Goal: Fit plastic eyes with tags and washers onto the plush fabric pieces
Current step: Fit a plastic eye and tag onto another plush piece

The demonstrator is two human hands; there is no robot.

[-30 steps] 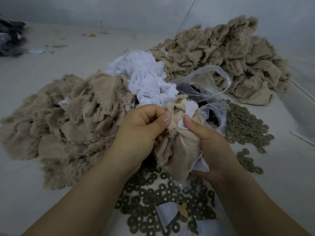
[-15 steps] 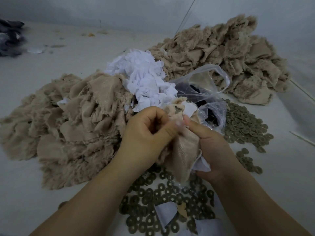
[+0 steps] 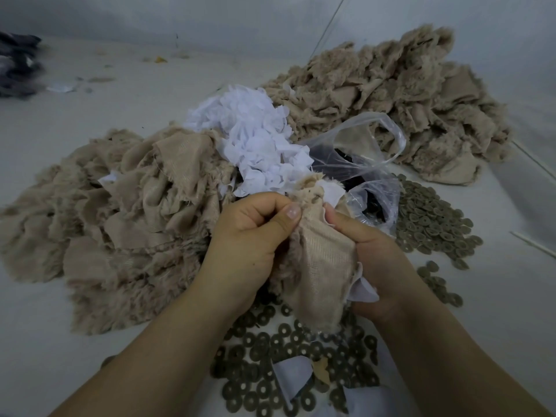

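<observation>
Both hands work close together at one plush piece [image 3: 323,266]. Left hand [image 3: 246,239]: fingers curled, thumb pressed against the piece's upper edge, gripping it. Right hand [image 3: 371,260]: fingers wrapped round the right side of the same piece, thumb tip up near the top, by a white tag [image 3: 332,192] that sits against the fabric there. A second bit of white tag [image 3: 362,291] shows at the right palm, under the fabric. Woven backing of the piece faces the camera; fur shows at its edges. Whether an eye is seated in it cannot be told.

Left of the hands: large heap of tan plush pieces [image 3: 120,218] on the pale surface [image 3: 45,341]. Just beyond the hands: pile of white tags [image 3: 252,136]. Beyond and to the right: clear plastic bag [image 3: 361,164] with dark contents, too dim to make out. Farther back on the right: second tan plush heap [image 3: 406,100]. Right of the right hand: spread of ring washers [image 3: 430,218]. Below the hands, toward the body: more washers [image 3: 267,356] scattered, with a loose white tag [image 3: 290,377] lying among them.
</observation>
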